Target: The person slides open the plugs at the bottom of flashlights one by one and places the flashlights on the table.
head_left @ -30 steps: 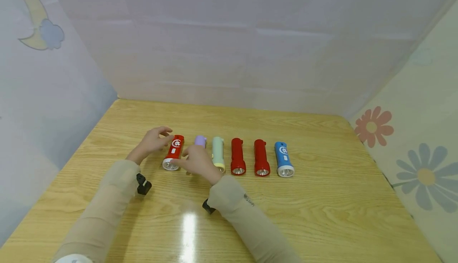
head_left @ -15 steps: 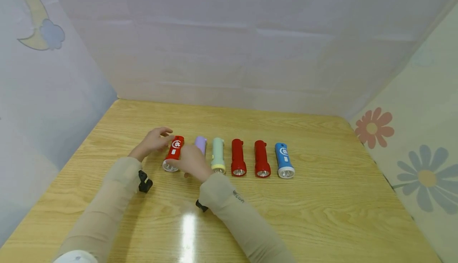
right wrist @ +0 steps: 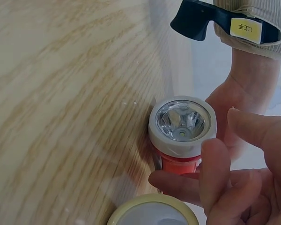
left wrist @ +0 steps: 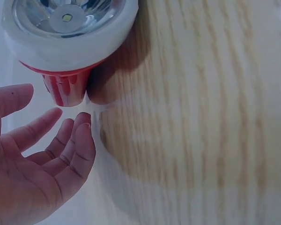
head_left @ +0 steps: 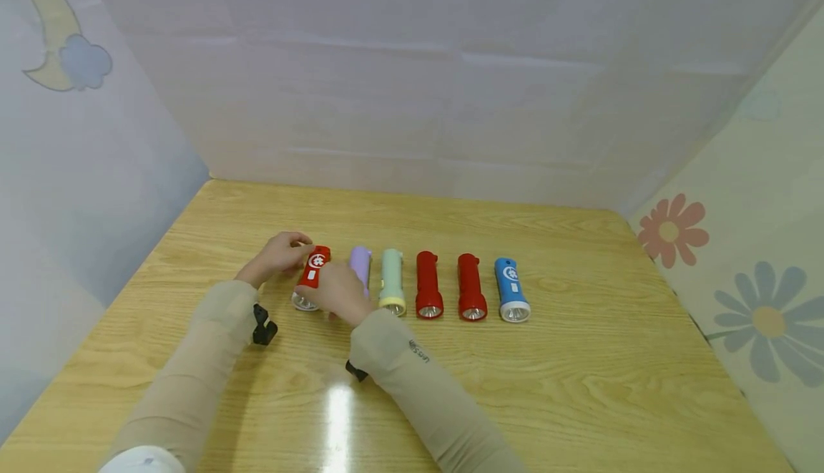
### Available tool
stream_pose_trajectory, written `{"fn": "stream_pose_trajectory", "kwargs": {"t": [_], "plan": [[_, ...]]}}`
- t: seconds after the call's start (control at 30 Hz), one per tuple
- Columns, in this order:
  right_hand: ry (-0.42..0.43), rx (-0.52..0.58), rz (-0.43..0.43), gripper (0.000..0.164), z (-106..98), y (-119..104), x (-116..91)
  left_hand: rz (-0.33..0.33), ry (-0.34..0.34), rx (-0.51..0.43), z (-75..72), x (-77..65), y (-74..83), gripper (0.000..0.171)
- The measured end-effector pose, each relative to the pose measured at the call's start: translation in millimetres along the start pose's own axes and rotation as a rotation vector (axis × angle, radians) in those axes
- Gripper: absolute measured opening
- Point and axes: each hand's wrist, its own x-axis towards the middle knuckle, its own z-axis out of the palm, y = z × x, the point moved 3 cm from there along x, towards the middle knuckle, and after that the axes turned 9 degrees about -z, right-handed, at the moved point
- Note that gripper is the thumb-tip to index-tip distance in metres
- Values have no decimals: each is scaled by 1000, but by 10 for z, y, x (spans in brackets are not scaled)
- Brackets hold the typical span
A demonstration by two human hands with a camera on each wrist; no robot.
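Observation:
A red flashlight (head_left: pixel 315 265) with a white head lies at the left end of a row on the table. My right hand (head_left: pixel 340 291) reaches over its lower half, thumb across toward its left side and fingers on its right, partly hidden in the head view. In the right wrist view, curled fingers (right wrist: pixel 213 164) overlap the edge of the white lamp head (right wrist: pixel 180 133). My left hand (head_left: pixel 280 255) is beside the tail end, fingers loosely bent, fingertips right by the red body. The left wrist view shows that hand (left wrist: pixel 47 164) with nothing in its palm.
Right of the red flashlight lie a purple flashlight (head_left: pixel 360 265), a pale green one (head_left: pixel 391 280), two dark red ones (head_left: pixel 428 280) and a blue one (head_left: pixel 511 283), heads toward me. The wooden table (head_left: pixel 579 387) ends at a pale cloth wall (head_left: pixel 412 101).
My right hand has moved left, off the purple flashlight and over the red one's lower half. The red flashlight has shifted very slightly left. My left hand has barely moved.

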Motion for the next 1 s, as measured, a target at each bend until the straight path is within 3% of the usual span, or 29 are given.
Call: {"fn": "stream_pose_trajectory", "kwargs": {"t": [0.43,0.67,1.0], "plan": [[-34,-82,0,35,64,-19,9,-13,-50,-41,52,24,-42,36],[-36,-121,32,35,59,-47,1,-1,-47,-30,53,27,-25,35],[-27,-101,-11,31,91,-83,-15,15,-14,2,61,22,-54,36]]}}
